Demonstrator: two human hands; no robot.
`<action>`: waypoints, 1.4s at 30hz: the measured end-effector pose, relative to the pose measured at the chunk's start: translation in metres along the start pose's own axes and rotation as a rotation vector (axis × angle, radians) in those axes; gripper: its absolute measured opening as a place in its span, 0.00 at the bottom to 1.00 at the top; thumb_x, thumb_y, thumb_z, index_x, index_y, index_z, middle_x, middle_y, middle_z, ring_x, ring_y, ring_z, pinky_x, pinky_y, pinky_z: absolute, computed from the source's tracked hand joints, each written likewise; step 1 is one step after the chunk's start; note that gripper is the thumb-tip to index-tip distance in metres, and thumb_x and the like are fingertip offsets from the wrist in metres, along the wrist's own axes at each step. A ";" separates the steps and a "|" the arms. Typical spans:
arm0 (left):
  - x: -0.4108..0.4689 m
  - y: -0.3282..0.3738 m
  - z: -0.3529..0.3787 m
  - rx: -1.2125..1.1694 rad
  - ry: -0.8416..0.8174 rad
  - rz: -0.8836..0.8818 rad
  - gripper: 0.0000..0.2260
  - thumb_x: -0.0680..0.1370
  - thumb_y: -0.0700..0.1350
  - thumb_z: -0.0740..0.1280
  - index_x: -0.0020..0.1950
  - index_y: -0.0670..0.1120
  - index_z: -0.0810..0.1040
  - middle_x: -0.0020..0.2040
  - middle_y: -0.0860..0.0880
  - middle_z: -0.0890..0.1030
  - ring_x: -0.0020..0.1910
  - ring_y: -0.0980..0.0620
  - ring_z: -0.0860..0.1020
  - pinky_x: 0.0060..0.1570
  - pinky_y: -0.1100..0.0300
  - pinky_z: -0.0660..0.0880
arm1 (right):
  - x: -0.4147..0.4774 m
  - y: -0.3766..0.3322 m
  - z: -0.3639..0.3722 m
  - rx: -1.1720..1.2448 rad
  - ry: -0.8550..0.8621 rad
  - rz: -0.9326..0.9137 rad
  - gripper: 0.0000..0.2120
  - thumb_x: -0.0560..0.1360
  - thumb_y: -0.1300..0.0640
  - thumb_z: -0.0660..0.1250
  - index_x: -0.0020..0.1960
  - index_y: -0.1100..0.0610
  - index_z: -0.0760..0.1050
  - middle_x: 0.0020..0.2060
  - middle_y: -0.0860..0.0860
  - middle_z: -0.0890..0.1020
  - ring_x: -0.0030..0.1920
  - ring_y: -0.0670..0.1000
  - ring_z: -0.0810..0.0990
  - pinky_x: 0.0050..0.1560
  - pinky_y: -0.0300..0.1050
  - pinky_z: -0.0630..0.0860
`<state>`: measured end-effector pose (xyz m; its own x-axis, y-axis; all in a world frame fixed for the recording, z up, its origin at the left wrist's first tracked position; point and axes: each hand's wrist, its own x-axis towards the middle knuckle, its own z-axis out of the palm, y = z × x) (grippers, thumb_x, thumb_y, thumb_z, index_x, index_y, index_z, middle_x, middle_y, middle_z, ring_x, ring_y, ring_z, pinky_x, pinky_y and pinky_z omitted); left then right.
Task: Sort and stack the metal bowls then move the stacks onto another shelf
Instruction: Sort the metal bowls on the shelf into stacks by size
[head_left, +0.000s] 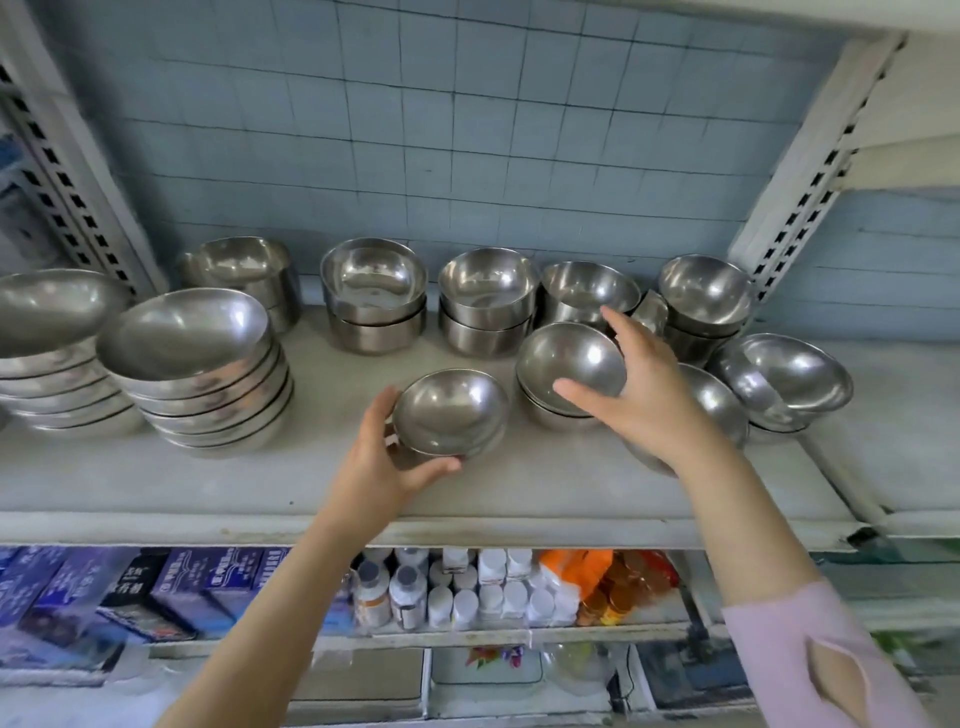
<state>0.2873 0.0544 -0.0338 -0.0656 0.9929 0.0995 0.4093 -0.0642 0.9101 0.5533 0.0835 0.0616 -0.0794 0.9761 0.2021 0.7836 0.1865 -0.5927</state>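
My left hand (387, 457) grips a small metal bowl (451, 410) by its near rim, just above the white shelf (467, 488). My right hand (639, 395) holds another small bowl (571, 361) by its rim, tilted over a short stack of like bowls (550, 415). Two tall stacks of wide shallow bowls (208, 374) stand at the left. Along the back wall stand low stacks of deeper bowls (374, 296), with more at the right (784, 374). One bowl (722, 410) lies partly hidden behind my right wrist.
A perforated white upright (810, 171) bounds the shelf on the right, another upright (67, 171) on the left. Below, a lower shelf holds blue boxes (171, 587), white bottles (467, 587) and an orange packet (608, 577). Bare shelf surface lies along the front edge.
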 end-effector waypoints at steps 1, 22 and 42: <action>-0.001 -0.001 0.000 -0.003 -0.004 0.002 0.52 0.56 0.62 0.76 0.75 0.53 0.57 0.63 0.57 0.70 0.61 0.52 0.75 0.62 0.52 0.73 | 0.009 0.000 0.000 -0.089 -0.053 0.013 0.49 0.70 0.38 0.74 0.81 0.51 0.52 0.79 0.49 0.58 0.78 0.52 0.55 0.73 0.45 0.56; 0.002 -0.002 -0.007 0.083 -0.054 0.023 0.44 0.62 0.52 0.80 0.73 0.54 0.61 0.56 0.66 0.72 0.54 0.66 0.73 0.54 0.77 0.67 | 0.028 -0.011 0.000 0.022 -0.095 0.030 0.53 0.58 0.36 0.80 0.77 0.44 0.59 0.75 0.48 0.66 0.75 0.53 0.60 0.71 0.50 0.62; 0.004 -0.007 -0.006 0.087 -0.016 -0.008 0.42 0.61 0.54 0.81 0.70 0.49 0.66 0.58 0.54 0.78 0.58 0.55 0.76 0.49 0.72 0.68 | 0.017 -0.058 0.072 -0.023 -0.296 -0.166 0.48 0.57 0.40 0.82 0.72 0.43 0.64 0.62 0.37 0.66 0.70 0.48 0.63 0.66 0.45 0.65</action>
<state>0.2786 0.0583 -0.0374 -0.0553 0.9948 0.0851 0.4868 -0.0476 0.8722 0.4623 0.0971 0.0427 -0.3795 0.9234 0.0569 0.7586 0.3458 -0.5522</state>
